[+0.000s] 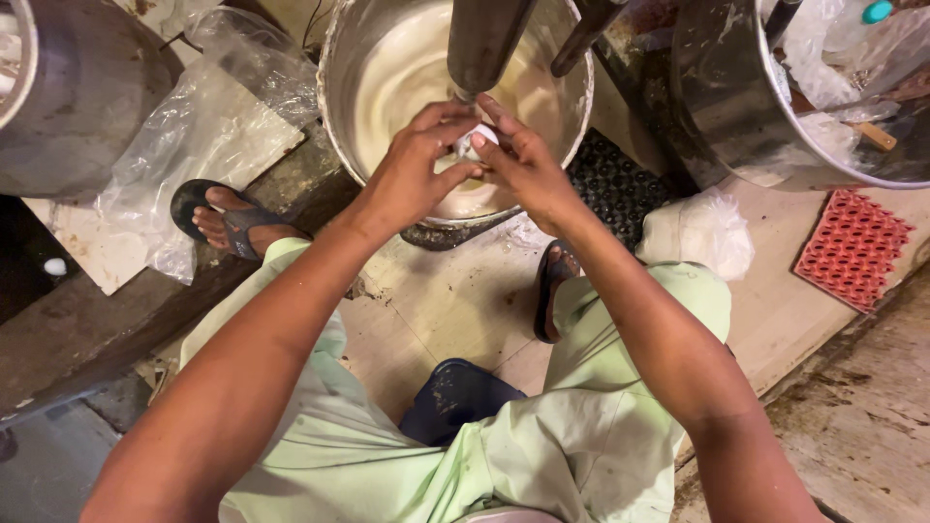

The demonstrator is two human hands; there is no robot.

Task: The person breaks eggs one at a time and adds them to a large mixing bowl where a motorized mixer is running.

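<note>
Head view: both hands met over the steel bowl (339, 87) of pale batter. Left hand (412, 174) and right hand (523, 169) pinched a small white piece (475, 140) under the shaft (484, 44). Best kept centered, fingers steady.

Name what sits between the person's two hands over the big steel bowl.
In the head view, a small white object is pinched between the fingertips of the left hand and right hand, above the steel bowl of pale batter.
</note>
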